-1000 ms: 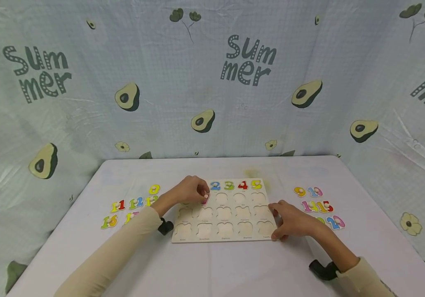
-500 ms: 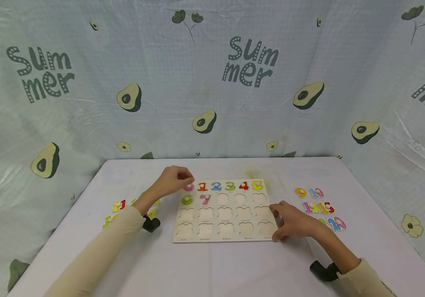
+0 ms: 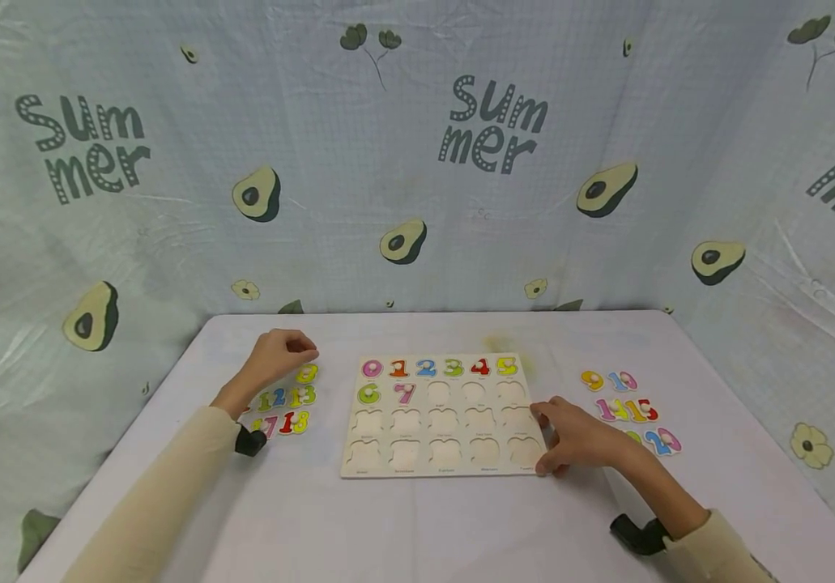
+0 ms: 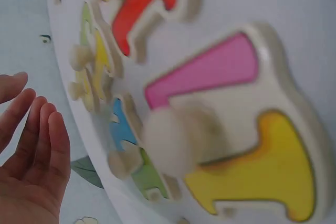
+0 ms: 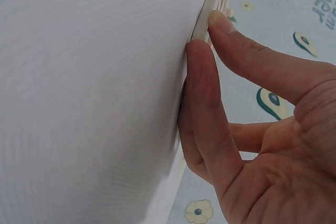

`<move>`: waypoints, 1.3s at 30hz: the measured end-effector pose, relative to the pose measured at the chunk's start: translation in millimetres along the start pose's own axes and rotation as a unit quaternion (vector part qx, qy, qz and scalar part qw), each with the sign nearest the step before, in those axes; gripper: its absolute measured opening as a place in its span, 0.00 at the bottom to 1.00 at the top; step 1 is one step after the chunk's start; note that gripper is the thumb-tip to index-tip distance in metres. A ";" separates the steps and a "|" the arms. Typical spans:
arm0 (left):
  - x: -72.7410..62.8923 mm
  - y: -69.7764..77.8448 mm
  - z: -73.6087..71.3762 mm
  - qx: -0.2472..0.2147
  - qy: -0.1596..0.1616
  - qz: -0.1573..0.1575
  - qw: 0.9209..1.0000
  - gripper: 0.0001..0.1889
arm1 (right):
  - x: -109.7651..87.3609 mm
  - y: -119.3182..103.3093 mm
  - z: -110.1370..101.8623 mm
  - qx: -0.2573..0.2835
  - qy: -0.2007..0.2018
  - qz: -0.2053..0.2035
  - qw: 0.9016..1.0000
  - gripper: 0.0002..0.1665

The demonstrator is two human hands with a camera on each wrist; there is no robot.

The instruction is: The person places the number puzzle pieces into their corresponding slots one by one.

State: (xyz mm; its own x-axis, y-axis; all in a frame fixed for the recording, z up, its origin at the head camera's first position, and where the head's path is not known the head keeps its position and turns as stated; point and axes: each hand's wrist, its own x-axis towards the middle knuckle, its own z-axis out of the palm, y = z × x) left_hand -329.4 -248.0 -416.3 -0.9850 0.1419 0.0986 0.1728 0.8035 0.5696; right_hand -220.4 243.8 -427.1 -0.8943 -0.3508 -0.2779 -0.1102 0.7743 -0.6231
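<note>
My left hand [image 3: 282, 353] is above the left group of number pieces, nearest to the yellow 8 piece [image 3: 307, 374]. In the left wrist view its fingers [image 4: 42, 156] are loosely extended, with nothing between them. A pale wooden number puzzle board [image 3: 417, 431] lies at the centre, with the pieces 0 to 7 seated in its upper rows. My right hand [image 3: 577, 436] holds the board's right edge near its lower corner. In the right wrist view, bent digits [image 5: 205, 77] meet the thin board edge [image 5: 206, 6]. The other recesses visible in the board hold no pieces.
Left of the board lie knobbed number pieces, among them 12 [image 3: 272, 399], 13 [image 3: 303, 395] and 18 [image 3: 293, 423]. To its right are 9 [image 3: 592, 380], 10 [image 3: 622, 380], 15 [image 3: 641, 410] and 20 [image 3: 662, 441]. A printed cloth [image 3: 330, 121] hangs behind the white table [image 3: 417, 534].
My left hand let go of the pink 7 piece, which now sits in the board's second row. It moved left, off the board, to above the 8. My right hand stayed put.
</note>
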 end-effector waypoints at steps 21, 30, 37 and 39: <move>-2.7 -21.3 -2.6 0.003 -0.092 -0.047 0.995 0.12 | -7.3 -5.7 7.3 0.007 0.008 0.005 1.000 0.53; -5.2 -20.2 -4.7 0.010 -0.088 -0.027 0.996 0.10 | -11.1 -9.0 8.1 0.003 0.008 0.000 1.000 0.52; -5.3 -20.6 -4.9 0.008 -0.090 -0.023 0.996 0.08 | -13.4 -9.5 8.0 0.021 0.004 -0.005 1.000 0.53; -5.2 -20.3 -5.2 0.007 -0.090 -0.025 0.996 0.09 | -13.4 -9.7 7.8 0.023 0.004 -0.004 1.000 0.53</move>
State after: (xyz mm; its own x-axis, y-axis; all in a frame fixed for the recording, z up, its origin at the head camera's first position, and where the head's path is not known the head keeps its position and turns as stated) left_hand -327.7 -268.0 -424.2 -0.9763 0.2022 -0.0775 0.1256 0.8201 0.5583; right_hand -204.0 236.9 -423.1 -0.8968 -0.3530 -0.2668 -0.0976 0.7459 -0.6589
